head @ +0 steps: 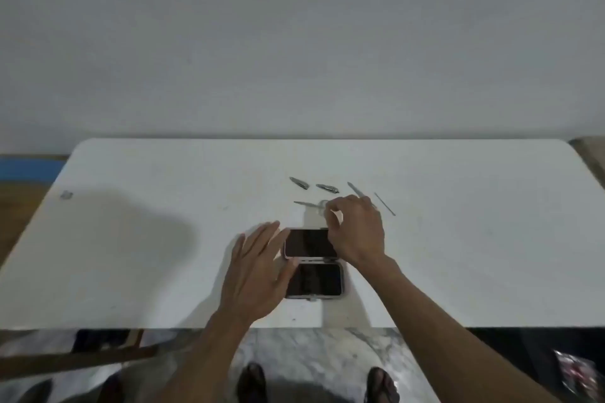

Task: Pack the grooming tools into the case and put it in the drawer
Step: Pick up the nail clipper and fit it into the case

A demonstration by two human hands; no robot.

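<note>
White table (131,271) against a plain wall; open case (313,263) near the front edge. Left hand (258,275), fingers spread, rests on its left side. Right hand (357,232) pinches scissors (311,204) just beyond it, partly hiding them; two clippers (327,187) and thin tool (385,203) lie nearby

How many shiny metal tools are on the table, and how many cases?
Nail clippers: 2
Scissors: 1, at the right hand
Thin metal sticks: 2
Open case: 1
Total: 6
</note>
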